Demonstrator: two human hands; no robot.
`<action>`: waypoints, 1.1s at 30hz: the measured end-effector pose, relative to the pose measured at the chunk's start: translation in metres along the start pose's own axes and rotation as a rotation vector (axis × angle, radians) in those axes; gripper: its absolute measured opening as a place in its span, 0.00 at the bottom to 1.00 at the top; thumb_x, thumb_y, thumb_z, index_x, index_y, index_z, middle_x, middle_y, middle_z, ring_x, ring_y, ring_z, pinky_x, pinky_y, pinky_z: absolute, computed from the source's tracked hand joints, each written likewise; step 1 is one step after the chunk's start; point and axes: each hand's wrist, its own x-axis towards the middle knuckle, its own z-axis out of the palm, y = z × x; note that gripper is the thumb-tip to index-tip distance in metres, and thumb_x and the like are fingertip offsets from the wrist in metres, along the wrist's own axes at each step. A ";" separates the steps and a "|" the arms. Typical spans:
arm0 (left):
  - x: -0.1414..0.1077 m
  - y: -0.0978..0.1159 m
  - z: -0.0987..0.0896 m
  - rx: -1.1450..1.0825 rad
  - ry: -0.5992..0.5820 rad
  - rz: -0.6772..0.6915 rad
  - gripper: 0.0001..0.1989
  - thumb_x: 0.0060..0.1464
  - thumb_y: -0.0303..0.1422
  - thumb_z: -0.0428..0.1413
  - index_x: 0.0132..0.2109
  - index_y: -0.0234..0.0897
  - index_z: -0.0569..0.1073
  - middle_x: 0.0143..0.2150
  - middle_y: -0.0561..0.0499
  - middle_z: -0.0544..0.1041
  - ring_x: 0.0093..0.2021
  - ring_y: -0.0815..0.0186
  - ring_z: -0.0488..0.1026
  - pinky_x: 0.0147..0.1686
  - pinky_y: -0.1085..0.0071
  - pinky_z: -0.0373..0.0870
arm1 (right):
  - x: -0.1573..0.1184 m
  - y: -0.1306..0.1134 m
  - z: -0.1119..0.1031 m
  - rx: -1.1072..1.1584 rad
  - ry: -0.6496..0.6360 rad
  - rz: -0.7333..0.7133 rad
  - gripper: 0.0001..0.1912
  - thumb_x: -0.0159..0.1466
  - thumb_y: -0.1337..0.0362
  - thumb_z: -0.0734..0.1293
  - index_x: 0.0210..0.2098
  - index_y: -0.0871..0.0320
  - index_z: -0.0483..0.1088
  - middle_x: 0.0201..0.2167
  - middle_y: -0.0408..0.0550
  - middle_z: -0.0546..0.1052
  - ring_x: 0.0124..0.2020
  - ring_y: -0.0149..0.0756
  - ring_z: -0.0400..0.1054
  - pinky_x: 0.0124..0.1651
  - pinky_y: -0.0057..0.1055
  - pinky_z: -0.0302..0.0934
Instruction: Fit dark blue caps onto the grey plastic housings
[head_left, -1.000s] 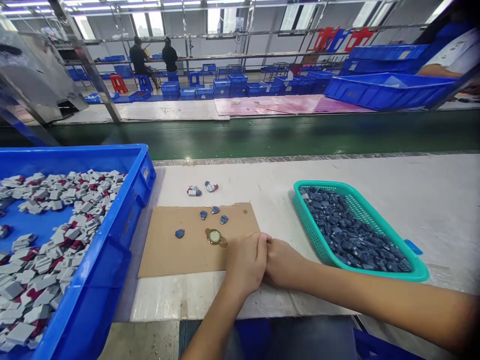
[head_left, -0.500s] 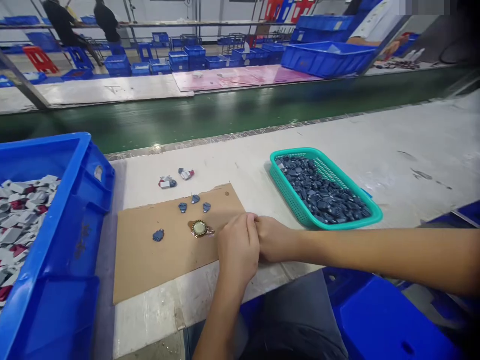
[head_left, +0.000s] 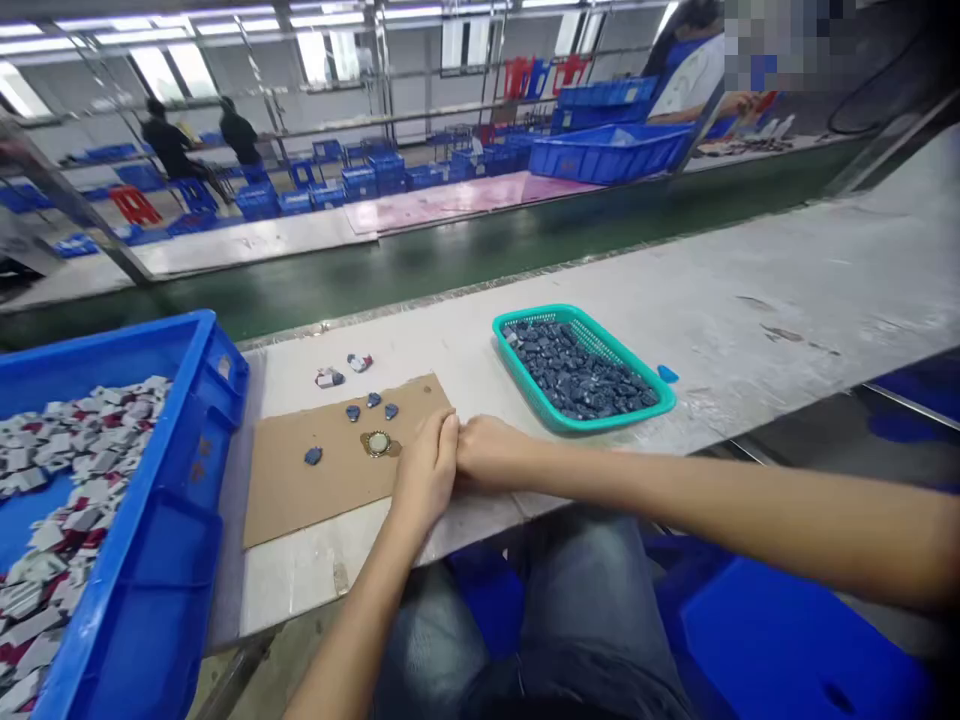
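Head view: left hand (head_left: 426,460) and right hand (head_left: 491,455) curled together at the cardboard sheet (head_left: 300,500)

Both of my hands are closed, fingers curled in, pressed against each other by the right edge of the flat brown sheet. I cannot tell whether anything is tucked inside them. Left of my left hand, on the cardboard, sits a round piece (head_left: 378,442) with a pale disc face and a bumpy, gold-toned rim, a darker brown patch about it. Three small dark blue pieces (head_left: 353,412), chunky and irregular, lie just beyond; a fourth (head_left: 313,455) lies apart to the left. Farther off, directly on the whitish, scuffed table (head_left: 720,330), rest two grey-and-red pieces (head_left: 359,362).

On the far right of my hands stands a teal plastic basket (head_left: 592,426), oblong with rounded corners and perforated sides, filled with dark blue bits (head_left: 581,375). At my left, a deep, glossy blue crate (head_left: 161,560) holds angular grey and red parts (head_left: 67,540). Along the table's far edge runs a smooth green strip (head_left: 315,290).
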 end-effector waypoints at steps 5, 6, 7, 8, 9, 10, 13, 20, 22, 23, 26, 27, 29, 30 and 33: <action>-0.045 0.021 -0.018 -0.111 0.096 -0.005 0.17 0.58 0.38 0.44 0.53 0.40 0.63 0.55 0.47 0.67 0.55 0.63 0.62 0.54 0.64 0.59 | -0.040 -0.039 -0.027 0.476 0.213 0.245 0.24 0.67 0.63 0.37 0.34 0.63 0.59 0.16 0.39 0.60 0.16 0.26 0.54 0.19 0.21 0.50; -0.053 0.025 -0.020 -0.132 0.080 0.023 0.18 0.56 0.38 0.48 0.53 0.43 0.64 0.55 0.48 0.68 0.55 0.62 0.63 0.54 0.63 0.59 | -0.047 -0.045 -0.029 0.691 0.233 0.307 0.24 0.67 0.61 0.37 0.33 0.61 0.57 0.14 0.37 0.55 0.14 0.25 0.50 0.18 0.21 0.48; -0.059 0.030 -0.020 -0.142 0.064 0.070 0.19 0.53 0.38 0.52 0.53 0.45 0.64 0.54 0.49 0.69 0.54 0.61 0.64 0.53 0.63 0.60 | -0.052 -0.051 -0.031 1.081 0.249 0.390 0.22 0.66 0.57 0.40 0.31 0.60 0.57 0.13 0.35 0.52 0.14 0.25 0.46 0.18 0.20 0.46; -0.063 0.033 -0.019 -0.137 0.048 0.127 0.21 0.51 0.36 0.55 0.53 0.46 0.65 0.53 0.50 0.70 0.54 0.60 0.64 0.52 0.63 0.62 | -0.056 -0.055 -0.032 1.420 0.259 0.453 0.20 0.65 0.53 0.45 0.29 0.59 0.57 0.12 0.34 0.50 0.14 0.24 0.43 0.18 0.20 0.44; -0.065 0.037 -0.017 -0.125 0.036 0.190 0.23 0.49 0.34 0.57 0.53 0.48 0.64 0.53 0.50 0.70 0.53 0.60 0.65 0.51 0.64 0.63 | -0.058 -0.058 -0.031 1.733 0.276 0.510 0.19 0.62 0.50 0.51 0.27 0.59 0.57 0.13 0.34 0.51 0.14 0.23 0.42 0.18 0.20 0.43; -0.066 0.040 -0.015 -0.109 0.034 0.251 0.24 0.48 0.32 0.58 0.53 0.49 0.65 0.52 0.51 0.71 0.52 0.60 0.66 0.50 0.65 0.64 | -0.059 -0.060 -0.029 1.968 0.307 0.553 0.19 0.59 0.48 0.57 0.26 0.59 0.58 0.14 0.35 0.53 0.15 0.23 0.43 0.18 0.20 0.42; -0.064 0.045 -0.004 -0.078 0.064 0.366 0.24 0.47 0.27 0.58 0.52 0.49 0.66 0.50 0.52 0.73 0.51 0.62 0.67 0.50 0.66 0.65 | -0.059 -0.063 -0.022 2.195 0.466 0.595 0.19 0.50 0.50 0.67 0.26 0.60 0.61 0.21 0.39 0.61 0.20 0.23 0.50 0.19 0.19 0.42; -0.063 0.047 0.007 -0.381 0.204 0.069 0.11 0.48 0.36 0.57 0.41 0.42 0.74 0.43 0.48 0.76 0.47 0.58 0.70 0.46 0.64 0.68 | -0.068 -0.063 -0.017 1.947 0.359 0.482 0.26 0.55 0.41 0.60 0.28 0.62 0.63 0.18 0.41 0.63 0.19 0.26 0.55 0.22 0.23 0.48; -0.062 0.049 0.007 -0.502 0.153 -0.054 0.12 0.47 0.40 0.57 0.39 0.40 0.72 0.43 0.46 0.76 0.36 0.61 0.75 0.35 0.67 0.73 | -0.070 -0.064 -0.018 1.942 0.297 0.453 0.29 0.55 0.39 0.58 0.27 0.62 0.63 0.17 0.41 0.63 0.18 0.25 0.55 0.22 0.23 0.47; -0.061 0.051 0.008 -0.581 0.104 -0.113 0.13 0.47 0.41 0.57 0.38 0.39 0.71 0.44 0.46 0.75 0.28 0.65 0.75 0.26 0.69 0.72 | -0.070 -0.064 -0.019 1.955 0.274 0.430 0.31 0.54 0.37 0.57 0.26 0.63 0.63 0.16 0.42 0.62 0.18 0.25 0.55 0.22 0.23 0.46; -0.057 0.055 0.011 -0.768 0.031 -0.217 0.12 0.48 0.42 0.56 0.35 0.39 0.67 0.39 0.49 0.77 0.17 0.74 0.68 0.16 0.76 0.65 | -0.070 -0.066 -0.017 2.052 0.227 0.373 0.33 0.53 0.35 0.56 0.26 0.63 0.64 0.16 0.42 0.63 0.17 0.24 0.56 0.21 0.22 0.44; -0.055 0.056 0.012 -0.782 0.040 -0.223 0.13 0.47 0.42 0.57 0.34 0.39 0.67 0.35 0.51 0.77 0.19 0.74 0.69 0.19 0.77 0.65 | -0.069 -0.066 -0.015 2.102 0.210 0.362 0.32 0.54 0.35 0.56 0.26 0.63 0.63 0.15 0.42 0.63 0.16 0.24 0.55 0.20 0.21 0.44; -0.052 0.057 0.013 -0.743 0.071 -0.211 0.14 0.45 0.43 0.58 0.34 0.38 0.70 0.29 0.52 0.75 0.26 0.70 0.71 0.26 0.77 0.67 | -0.067 -0.065 -0.012 2.216 0.172 0.343 0.32 0.56 0.37 0.53 0.25 0.62 0.62 0.12 0.40 0.61 0.13 0.22 0.53 0.18 0.20 0.43; -0.051 0.058 0.013 -0.714 0.072 -0.207 0.15 0.45 0.44 0.58 0.35 0.38 0.71 0.28 0.52 0.75 0.29 0.69 0.71 0.30 0.76 0.68 | -0.065 -0.064 -0.011 2.274 0.155 0.328 0.32 0.58 0.37 0.51 0.24 0.62 0.62 0.10 0.39 0.59 0.11 0.22 0.51 0.17 0.20 0.42; -0.050 0.058 0.012 -0.650 0.057 -0.213 0.17 0.47 0.44 0.56 0.40 0.38 0.74 0.31 0.51 0.77 0.35 0.64 0.73 0.39 0.70 0.70 | -0.059 -0.062 -0.009 2.417 0.114 0.277 0.35 0.60 0.38 0.43 0.24 0.62 0.63 0.07 0.38 0.56 0.08 0.22 0.47 0.13 0.20 0.39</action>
